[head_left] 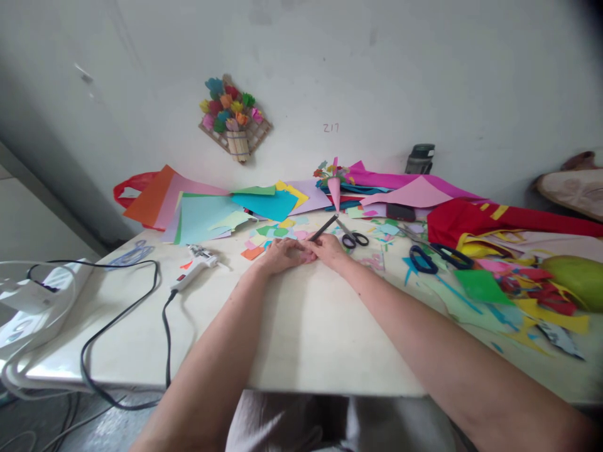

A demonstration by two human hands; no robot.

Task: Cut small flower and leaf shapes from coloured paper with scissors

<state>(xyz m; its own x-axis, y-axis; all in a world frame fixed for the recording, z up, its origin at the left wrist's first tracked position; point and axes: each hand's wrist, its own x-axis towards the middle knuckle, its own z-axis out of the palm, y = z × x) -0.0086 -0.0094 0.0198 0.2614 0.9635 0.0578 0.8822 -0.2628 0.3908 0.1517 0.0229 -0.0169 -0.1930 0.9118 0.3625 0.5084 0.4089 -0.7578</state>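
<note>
My right hand [328,250] is closed round a dark pencil-like stick [324,228], which slants up and away to the right. Close beside it, my left hand [281,256] rests on the table with its fingers bent over a small pink piece of paper [308,255]. Both hands partly cover that piece, so its shape is hard to make out. Just right of my right hand lies a pair of small black-handled scissors [354,240]. Small coloured paper cut-outs [280,231] are scattered behind my hands, and an orange piece [253,253] lies left of them.
A hot glue gun [195,270] and its black cable lie on the left, near a white power strip [47,317]. Coloured sheets [207,213] and a pink paper cone with flowers [334,188] are at the back. Larger scissors [438,256] and paper scraps [541,289] cover the right side.
</note>
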